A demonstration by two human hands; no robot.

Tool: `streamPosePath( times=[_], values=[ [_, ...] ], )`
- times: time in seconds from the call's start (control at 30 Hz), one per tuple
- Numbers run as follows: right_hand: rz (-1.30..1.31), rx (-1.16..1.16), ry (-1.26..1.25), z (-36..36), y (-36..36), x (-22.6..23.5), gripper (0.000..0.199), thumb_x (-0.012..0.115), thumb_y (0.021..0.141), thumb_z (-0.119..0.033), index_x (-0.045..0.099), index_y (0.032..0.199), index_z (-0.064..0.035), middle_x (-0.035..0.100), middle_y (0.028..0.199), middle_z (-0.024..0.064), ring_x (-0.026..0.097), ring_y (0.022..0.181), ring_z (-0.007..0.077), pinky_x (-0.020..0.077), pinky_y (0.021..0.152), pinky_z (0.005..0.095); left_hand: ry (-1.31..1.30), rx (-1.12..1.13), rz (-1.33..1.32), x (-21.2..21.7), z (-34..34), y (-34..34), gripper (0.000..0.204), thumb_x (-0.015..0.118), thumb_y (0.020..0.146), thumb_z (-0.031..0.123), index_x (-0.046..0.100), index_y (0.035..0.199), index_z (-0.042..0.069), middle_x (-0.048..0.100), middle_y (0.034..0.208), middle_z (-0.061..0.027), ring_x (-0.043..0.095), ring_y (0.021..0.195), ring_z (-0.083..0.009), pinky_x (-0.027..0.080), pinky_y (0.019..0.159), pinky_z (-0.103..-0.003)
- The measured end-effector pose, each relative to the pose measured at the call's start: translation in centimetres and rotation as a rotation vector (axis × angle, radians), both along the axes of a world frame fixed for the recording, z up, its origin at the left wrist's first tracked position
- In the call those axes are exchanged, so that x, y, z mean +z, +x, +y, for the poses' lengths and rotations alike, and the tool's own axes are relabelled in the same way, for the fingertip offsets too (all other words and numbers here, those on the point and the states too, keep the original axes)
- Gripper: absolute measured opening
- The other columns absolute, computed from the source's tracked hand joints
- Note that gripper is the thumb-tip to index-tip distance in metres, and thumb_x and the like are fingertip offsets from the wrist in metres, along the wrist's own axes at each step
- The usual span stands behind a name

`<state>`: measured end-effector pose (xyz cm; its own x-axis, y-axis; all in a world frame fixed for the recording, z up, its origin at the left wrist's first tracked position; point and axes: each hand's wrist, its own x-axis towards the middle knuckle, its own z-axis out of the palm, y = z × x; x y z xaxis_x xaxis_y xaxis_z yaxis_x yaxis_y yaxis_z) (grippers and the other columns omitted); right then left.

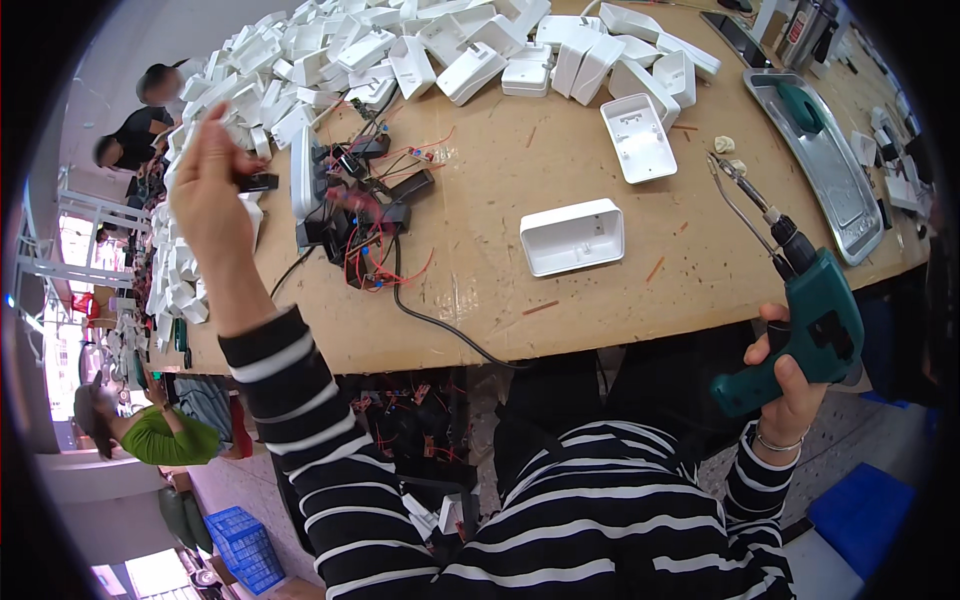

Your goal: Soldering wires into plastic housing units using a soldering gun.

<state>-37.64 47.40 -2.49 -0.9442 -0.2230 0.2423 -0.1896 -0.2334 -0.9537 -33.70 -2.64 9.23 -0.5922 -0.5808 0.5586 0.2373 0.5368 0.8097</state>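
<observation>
My left hand point(212, 215) is raised over the left side of the table, near the heap of white plastic housings. A small black block point(262, 182) juts out from under its fingers, which seem closed on it; part of the block is hidden. At the right, my right hand point(790, 385) grips the handle of a green soldering gun point(822, 310), its metal tip pointing up and left over the table. Two white open housings point(572, 238) lie between my hands. Beside my left hand is a cluster of black parts with red wires point(365, 215).
White housings point(470, 70) are heaped across the table's far side. A metal tray point(815, 165) with a green tool stands at the right, by a steel flask point(808, 35). A black cable point(440, 325) runs over the front edge. People sit at the left, one in green point(175, 435).
</observation>
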Motion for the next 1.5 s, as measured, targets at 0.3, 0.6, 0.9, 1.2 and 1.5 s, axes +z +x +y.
streamPosePath(
  times=[0.3,0.6,0.9,1.2,1.5],
  values=[
    [-0.199,0.08,-0.004,-5.3,0.9,2.1,0.068,0.073,0.074,-0.001,0.043,0.135,0.0056,0.057,0.124,0.0228,0.063,0.083,0.0182,0.0528,0.074,0.0287,-0.48,-0.611,-0.468,-8.4,17.7,1.1,0.014,0.065,0.085,0.004,0.067,0.099,0.0,0.054,0.077,-0.0105,0.054,0.065,-0.0251,0.044,0.058,-0.033],
    [0.267,0.027,0.391,-8.9,1.4,0.0,0.056,0.073,0.076,0.003,0.051,0.128,0.0057,0.065,0.113,0.0149,0.068,0.094,0.0207,0.0543,0.077,0.0278,-0.483,-0.659,-0.427,-10.0,21.9,1.2,0.011,0.067,0.08,0.003,0.067,0.091,0.001,0.052,0.071,-0.0098,0.055,0.059,-0.0264,0.044,0.053,-0.035],
    [0.531,-0.099,0.551,-10.0,1.8,0.0,0.059,0.074,0.072,0.004,0.052,0.126,0.0052,0.064,0.113,0.0168,0.068,0.093,0.0275,0.0541,0.077,0.0292,-0.756,-0.533,-0.312,-10.5,23.0,1.5,0.013,0.069,0.075,0.004,0.064,0.087,0.003,0.047,0.07,-0.0073,0.052,0.056,-0.0236,0.041,0.05,-0.034],
    [0.251,-0.081,0.346,-10.6,1.7,-0.4,0.052,0.074,0.072,0.003,0.054,0.121,0.0035,0.066,0.102,0.0131,0.068,0.083,0.0205,0.0529,0.072,0.0259,-0.725,-0.485,-0.107,-12.0,23.1,1.4,0.023,0.073,0.072,0.002,0.065,0.094,0.001,0.052,0.073,-0.0065,0.053,0.058,-0.0202,0.041,0.051,-0.031],
    [0.153,-0.01,0.3,-10.9,1.6,-1.1,0.031,0.066,0.079,0.006,0.056,0.108,0.0018,0.063,0.099,0.0088,0.063,0.076,0.0111,0.0522,0.069,0.0238,-0.253,-0.637,-0.194,-11.9,22.1,1.9,0.018,0.073,0.074,-0.005,0.067,0.09,0.002,0.057,0.075,-0.0063,0.053,0.059,-0.0159,0.041,0.051,-0.027]
  ],
)
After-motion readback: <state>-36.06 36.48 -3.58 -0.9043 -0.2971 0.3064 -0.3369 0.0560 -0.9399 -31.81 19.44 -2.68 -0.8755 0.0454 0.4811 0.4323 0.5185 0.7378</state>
